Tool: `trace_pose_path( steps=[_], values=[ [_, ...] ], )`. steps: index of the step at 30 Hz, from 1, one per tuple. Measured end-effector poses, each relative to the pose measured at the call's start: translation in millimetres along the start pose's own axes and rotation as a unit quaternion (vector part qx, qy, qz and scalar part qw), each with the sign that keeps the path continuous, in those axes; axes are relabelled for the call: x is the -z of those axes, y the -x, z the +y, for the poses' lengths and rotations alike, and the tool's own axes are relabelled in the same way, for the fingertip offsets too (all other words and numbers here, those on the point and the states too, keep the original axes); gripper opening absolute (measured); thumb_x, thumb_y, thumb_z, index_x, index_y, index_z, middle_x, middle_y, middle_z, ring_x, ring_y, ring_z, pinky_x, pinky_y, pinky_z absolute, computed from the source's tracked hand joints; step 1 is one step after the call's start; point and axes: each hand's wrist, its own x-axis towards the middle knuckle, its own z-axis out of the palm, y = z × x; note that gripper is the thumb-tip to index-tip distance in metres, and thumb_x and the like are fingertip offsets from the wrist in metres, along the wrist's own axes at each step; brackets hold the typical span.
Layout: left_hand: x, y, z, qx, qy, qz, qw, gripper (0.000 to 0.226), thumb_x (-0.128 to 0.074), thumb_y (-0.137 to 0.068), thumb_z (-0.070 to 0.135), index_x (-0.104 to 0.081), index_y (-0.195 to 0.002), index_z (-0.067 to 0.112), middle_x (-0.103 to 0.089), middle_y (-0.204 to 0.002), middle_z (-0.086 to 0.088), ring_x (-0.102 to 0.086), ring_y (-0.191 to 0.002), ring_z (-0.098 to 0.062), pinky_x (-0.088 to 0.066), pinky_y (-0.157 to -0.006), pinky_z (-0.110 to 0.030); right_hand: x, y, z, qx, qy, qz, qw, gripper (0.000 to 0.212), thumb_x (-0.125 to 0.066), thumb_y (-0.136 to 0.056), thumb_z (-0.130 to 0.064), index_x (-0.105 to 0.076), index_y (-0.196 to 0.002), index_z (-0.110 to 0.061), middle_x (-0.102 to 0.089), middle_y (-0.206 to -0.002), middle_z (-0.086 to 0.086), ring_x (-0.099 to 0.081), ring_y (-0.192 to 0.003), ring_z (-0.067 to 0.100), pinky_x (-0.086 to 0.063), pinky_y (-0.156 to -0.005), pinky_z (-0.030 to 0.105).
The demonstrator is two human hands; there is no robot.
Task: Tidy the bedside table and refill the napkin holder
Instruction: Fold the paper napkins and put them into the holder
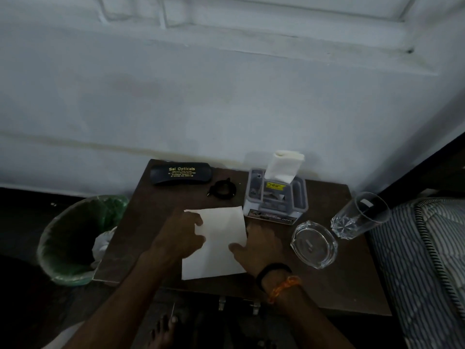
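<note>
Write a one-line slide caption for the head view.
Both hands, left hand and right hand, flatten a white napkin on the bedside table beside the napkin holder.

head-worn view, steeply down, close over table (327,285)

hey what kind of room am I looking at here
Most likely a bedroom, at a bedside. A small dark bedside table stands against the wall with a striped mattress right beside it, and it holds personal things: a spectacle case and a drinking glass.

A bedroom: a small bedside table (339,273) against a white wall (226,96), striped mattress (427,260) at its right edge, bin (73,238) at its left.
</note>
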Motion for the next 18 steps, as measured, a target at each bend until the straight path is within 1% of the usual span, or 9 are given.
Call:
trace_pose_path(
  steps=[2, 4, 6, 8, 10, 12, 15, 17, 18],
  values=[
    [-4.5, 2.2, -1.1, 0.010, 0.006, -0.007, 1.000, 0.049, -0.075, -0.082, 0.027, -0.057, -0.127, 0.021, -0.042, -0.140, -0.007, -0.061, -0.108, -0.022, -0.056, -0.089, -0.034, -8.9, -1.8, -1.6, -0.023, -0.004, 0.027, 0.999, 0.067, -0.068, -0.082, -0.042, -0.043, -0.136, -0.013, -0.043, -0.140, 0.009, -0.044, -0.127, 0.026, -0.042, -0.102, 0.036],
    [-5.1, 2.3, -1.8, 0.010, -0.002, -0.005, 1.000, 0.050, -0.074, -0.083, 0.026, -0.057, -0.129, 0.022, -0.039, -0.143, -0.006, -0.057, -0.115, -0.022, -0.053, -0.095, -0.032, -16.0, -5.4, -2.2, -0.041, -0.017, 0.042, 0.998, 0.068, -0.070, -0.081, -0.042, -0.042, -0.135, -0.011, -0.040, -0.141, 0.010, -0.043, -0.128, 0.027, -0.041, -0.102, 0.036],
    [-4.7, 2.2, -3.6, 0.005, -0.008, -0.008, 1.000, 0.051, -0.074, -0.083, 0.024, -0.056, -0.131, 0.022, -0.037, -0.145, -0.006, -0.050, -0.123, -0.022, -0.049, -0.100, -0.031, -21.7, -10.8, -4.1, -0.057, -0.054, 0.054, 0.995, 0.066, -0.073, -0.077, -0.044, -0.048, -0.129, -0.012, -0.050, -0.134, 0.009, -0.050, -0.122, 0.026, -0.047, -0.098, 0.036],
    [-3.8, 1.8, -4.0, 0.000, -0.023, -0.012, 1.000, 0.053, -0.074, -0.083, 0.023, -0.054, -0.133, 0.022, -0.034, -0.147, -0.006, -0.044, -0.130, -0.024, -0.045, -0.105, -0.032, -26.3, -16.5, -5.4, -0.076, -0.104, 0.066, 0.990, 0.060, -0.076, -0.073, -0.045, -0.056, -0.119, -0.012, -0.063, -0.120, 0.007, -0.059, -0.111, 0.026, -0.052, -0.090, 0.037],
    [-1.1, 1.3, -4.2, 0.000, -0.032, -0.014, 0.999, 0.054, -0.073, -0.084, 0.025, -0.054, -0.134, 0.023, -0.033, -0.147, -0.005, -0.040, -0.133, -0.026, -0.041, -0.107, -0.033, -26.3, -21.7, -6.6, -0.097, -0.158, 0.068, 0.980, 0.047, -0.079, -0.072, -0.041, -0.066, -0.107, -0.012, -0.070, -0.107, 0.005, -0.065, -0.101, 0.025, -0.054, -0.082, 0.034],
    [1.6, 0.3, -5.5, -0.007, -0.034, -0.015, 0.999, 0.053, -0.073, -0.084, 0.027, -0.054, -0.134, 0.023, -0.034, -0.145, -0.005, -0.040, -0.133, -0.026, -0.040, -0.108, -0.034, -23.8, -24.6, -7.6, -0.118, -0.217, 0.060, 0.967, 0.033, -0.081, -0.073, -0.036, -0.074, -0.097, -0.014, -0.074, -0.099, 0.004, -0.068, -0.092, 0.022, -0.056, -0.079, 0.033],
    [6.7, -0.6, -6.8, -0.014, -0.032, -0.019, 0.999, 0.053, -0.071, -0.085, 0.029, -0.054, -0.135, 0.022, -0.037, -0.144, -0.005, -0.039, -0.134, -0.024, -0.037, -0.110, -0.034, -22.3, -25.7, -7.6, -0.128, -0.259, 0.066, 0.955, 0.023, -0.082, -0.072, -0.029, -0.073, -0.087, -0.015, -0.074, -0.094, 0.003, -0.068, -0.086, 0.019, -0.055, -0.074, 0.031],
    [9.4, -1.4, -5.7, -0.024, -0.033, -0.024, 0.999, 0.052, -0.070, -0.087, 0.028, -0.054, -0.135, 0.020, -0.039, -0.144, -0.005, -0.037, -0.135, -0.022, -0.034, -0.111, -0.033, -22.7, -24.7, -7.9, -0.122, -0.275, 0.083, 0.950, 0.025, -0.083, -0.071, -0.025, -0.068, -0.087, -0.015, -0.072, -0.095, 0.002, -0.066, -0.087, 0.018, -0.051, -0.070, 0.029],
    [10.3, -2.5, -5.4, -0.029, -0.038, -0.026, 0.999, 0.051, -0.069, -0.087, 0.028, -0.054, -0.135, 0.018, -0.040, -0.144, -0.004, -0.036, -0.136, -0.022, -0.033, -0.112, -0.033, -23.6, -23.9, -8.6, -0.126, -0.289, 0.087, 0.945, 0.031, -0.084, -0.069, -0.024, -0.065, -0.091, -0.014, -0.071, -0.097, 0.002, -0.065, -0.089, 0.018, -0.052, -0.072, 0.030]
  ],
)
